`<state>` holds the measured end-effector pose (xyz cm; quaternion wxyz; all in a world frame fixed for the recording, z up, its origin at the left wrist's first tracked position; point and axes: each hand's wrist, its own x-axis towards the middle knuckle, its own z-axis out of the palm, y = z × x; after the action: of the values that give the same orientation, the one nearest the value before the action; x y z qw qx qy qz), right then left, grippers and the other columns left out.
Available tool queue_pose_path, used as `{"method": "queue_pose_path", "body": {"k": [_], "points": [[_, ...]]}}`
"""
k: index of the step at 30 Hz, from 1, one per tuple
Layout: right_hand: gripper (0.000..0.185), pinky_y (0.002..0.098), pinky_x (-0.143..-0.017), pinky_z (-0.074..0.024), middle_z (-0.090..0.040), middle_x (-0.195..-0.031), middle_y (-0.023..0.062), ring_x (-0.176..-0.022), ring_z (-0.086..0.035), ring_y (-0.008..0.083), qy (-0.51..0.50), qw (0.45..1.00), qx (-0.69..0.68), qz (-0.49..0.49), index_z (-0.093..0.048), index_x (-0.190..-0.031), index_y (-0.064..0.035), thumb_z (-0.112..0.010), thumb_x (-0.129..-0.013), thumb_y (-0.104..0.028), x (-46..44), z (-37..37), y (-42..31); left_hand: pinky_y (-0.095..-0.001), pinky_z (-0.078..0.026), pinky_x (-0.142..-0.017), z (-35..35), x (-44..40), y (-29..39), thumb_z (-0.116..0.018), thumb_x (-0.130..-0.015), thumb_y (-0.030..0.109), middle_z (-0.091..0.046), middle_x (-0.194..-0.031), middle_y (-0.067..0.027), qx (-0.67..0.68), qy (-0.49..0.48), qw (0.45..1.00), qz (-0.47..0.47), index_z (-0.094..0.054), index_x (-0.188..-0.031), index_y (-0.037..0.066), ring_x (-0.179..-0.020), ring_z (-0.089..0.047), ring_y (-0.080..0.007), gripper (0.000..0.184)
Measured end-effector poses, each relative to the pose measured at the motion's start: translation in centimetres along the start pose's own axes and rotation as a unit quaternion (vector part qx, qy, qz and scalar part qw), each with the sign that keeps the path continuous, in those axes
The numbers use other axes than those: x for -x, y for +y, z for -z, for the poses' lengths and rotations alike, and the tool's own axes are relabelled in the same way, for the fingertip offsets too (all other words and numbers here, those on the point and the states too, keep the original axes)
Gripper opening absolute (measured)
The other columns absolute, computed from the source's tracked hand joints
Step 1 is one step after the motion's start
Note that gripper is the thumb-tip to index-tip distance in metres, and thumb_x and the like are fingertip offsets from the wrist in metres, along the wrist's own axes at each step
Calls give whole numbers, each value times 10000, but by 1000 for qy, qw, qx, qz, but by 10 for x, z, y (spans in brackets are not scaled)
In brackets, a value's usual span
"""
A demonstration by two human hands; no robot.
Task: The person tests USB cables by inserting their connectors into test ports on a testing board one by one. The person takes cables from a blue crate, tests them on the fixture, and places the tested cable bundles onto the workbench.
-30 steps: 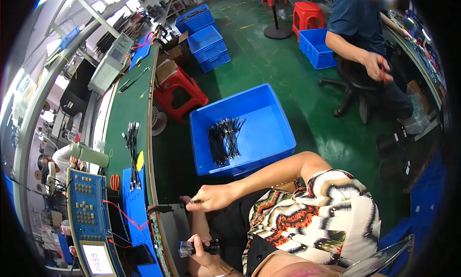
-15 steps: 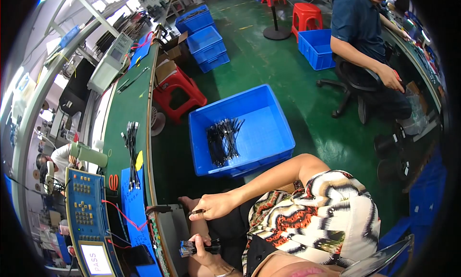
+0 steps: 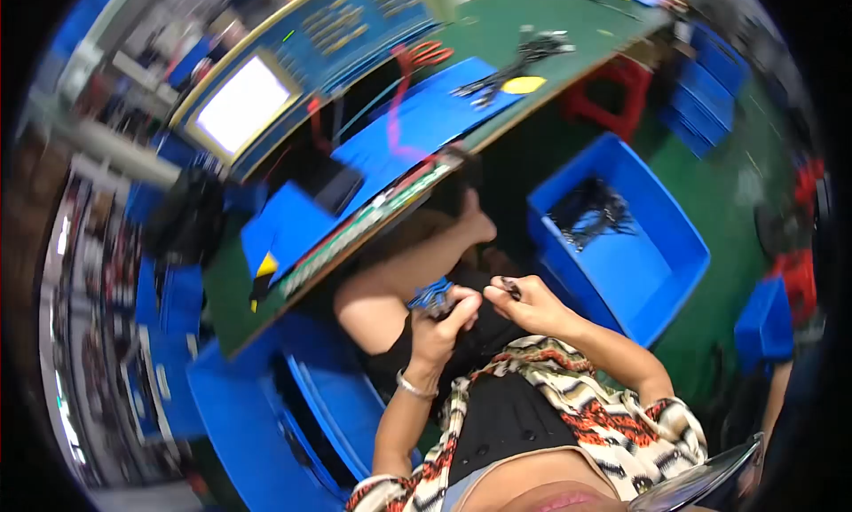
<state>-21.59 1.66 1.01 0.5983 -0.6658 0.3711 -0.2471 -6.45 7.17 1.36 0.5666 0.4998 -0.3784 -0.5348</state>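
Observation:
My left hand, with a band at its wrist, is closed around a bundle of short dark cables with blue ends. Close beside it, over my lap, my right hand pinches a small dark piece, too blurred to name exactly. The two hands almost meet at the fingertips. To their right, a blue bin holds a heap of black cables.
A green workbench carries a blue tester with a bright screen, red-handled scissors, black cables and a phone-like dark slab. Blue bins stand at my left. A red stool is beyond the bench edge.
My view has swung to the left, blurring the room. My hands have come closer together; the left still grips its bundle and the right still pinches a dark piece.

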Motion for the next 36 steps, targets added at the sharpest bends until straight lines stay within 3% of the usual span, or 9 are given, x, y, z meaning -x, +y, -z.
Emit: {"method": "queue_pose_path", "body": {"k": [7,11,12,22,29,31,33,35,36], "points": [[226,286,-456,-353,-459,-509,69,-456,-429,136,-132,989,69,5,-441,-695,-6,-449,-866,-154,-14,-12,4,-200,-369,-488,16,6,-9,-599,-756,71,-555,-658,-29,49,54,997,-1,-594,-790,5,-527,-470,-76,74],[142,255,-458,-346,-458,-516,36,-486,-416,88,-184,979,81,7,-510,-761,-7,-447,-845,-103,-22,-16,2,-197,-368,-489,17,6,-10,-592,-766,57,-567,-693,-23,46,37,998,-26,-598,-811,9,-533,-471,-70,66],[108,288,-466,-364,-465,-514,81,-454,-429,136,-200,977,68,34,-540,-838,-23,-451,-834,-84,-23,-17,1,-197,-366,-488,16,7,-12,-593,-767,60,-562,-686,-19,41,50,998,-24,-599,-812,10,-534,-470,-67,67],[122,302,-491,-390,-511,-569,139,-477,-476,171,-202,974,101,14,-543,-852,-10,-452,-774,-33,-26,-13,1,-189,-354,-486,10,5,-1,-585,-779,111,-527,-621,13,-11,49,998,-23,-603,-753,16,-534,-456,-43,100],[194,289,-591,-440,-585,-674,145,-623,-562,151,-201,972,123,11,-542,-904,15,-448,-735,25,-33,-14,-10,-198,-368,-474,7,7,5,-596,-776,132,-529,-605,10,-19,60,998,-32,-587,-726,21,-532,-476,-51,122],[127,252,-528,-395,-553,-616,72,-577,-482,95,-177,982,47,50,-537,-770,37,-415,-751,7,-35,-21,-16,-198,-372,-472,9,9,7,-599,-774,129,-534,-609,6,-29,56,998,-24,-588,-722,26,-526,-480,-55,116],[179,246,-532,-391,-536,-611,60,-589,-478,97,-191,980,41,43,-540,-816,33,-392,-717,40,-35,-21,-16,-198,-374,-472,10,10,7,-599,-774,127,-537,-611,5,-12,72,997,-26,-591,-725,26,-526,-481,-56,112],[65,285,-536,-403,-527,-597,87,-561,-477,135,-186,978,86,37,-494,-761,11,-430,-767,4,-38,-20,-6,-197,-377,-472,15,11,4,-599,-773,125,-539,-613,3,5,87,996,-27,-594,-728,27,-525,-482,-57,108],[146,269,-507,-370,-461,-559,56,-529,-420,117,-159,985,51,50,-449,-702,3,-433,-833,-58,-38,-17,-2,-197,-379,-472,20,11,0,-598,-771,116,-543,-616,0,3,96,995,-29,-597,-734,26,-525,-483,-56,97]]}}
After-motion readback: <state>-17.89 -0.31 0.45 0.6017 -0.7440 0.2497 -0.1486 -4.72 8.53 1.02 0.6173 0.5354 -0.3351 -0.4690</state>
